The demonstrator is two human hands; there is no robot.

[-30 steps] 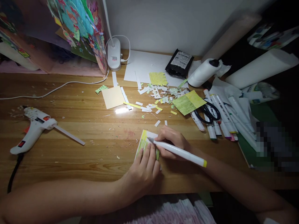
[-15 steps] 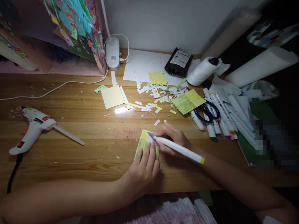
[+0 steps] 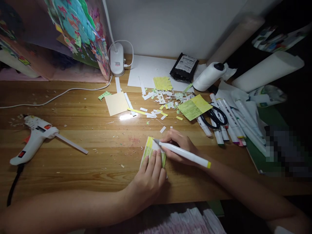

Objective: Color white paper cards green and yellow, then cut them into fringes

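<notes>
A small paper piece (image 3: 149, 143), coloured yellow and green with some white, lies on the wooden table near its front edge. My left hand (image 3: 149, 178) rests flat on it, fingers spread slightly and pointing up, covering its lower part. Between the fingers and thumb of my right hand (image 3: 179, 145) is a white marker (image 3: 187, 154) with a yellow end. Its tip touches the white area beside the yellow strip at the paper's top. Further back, a yellow and green square (image 3: 195, 107) lies over black-handled scissors (image 3: 218, 117).
A glue gun (image 3: 36, 138) lies at the left. Paper scraps (image 3: 153, 113), a cream square (image 3: 117, 103) and a toothed yellow piece (image 3: 162, 83) are behind my hands. Several markers (image 3: 229, 118) lie at the right, near a white roll (image 3: 209, 76) and black packet (image 3: 184, 67).
The view has shifted slightly. Yellow colouring at the paper's top looks a little wider, and the marker tip stays close to it. My left hand still presses on the paper.
</notes>
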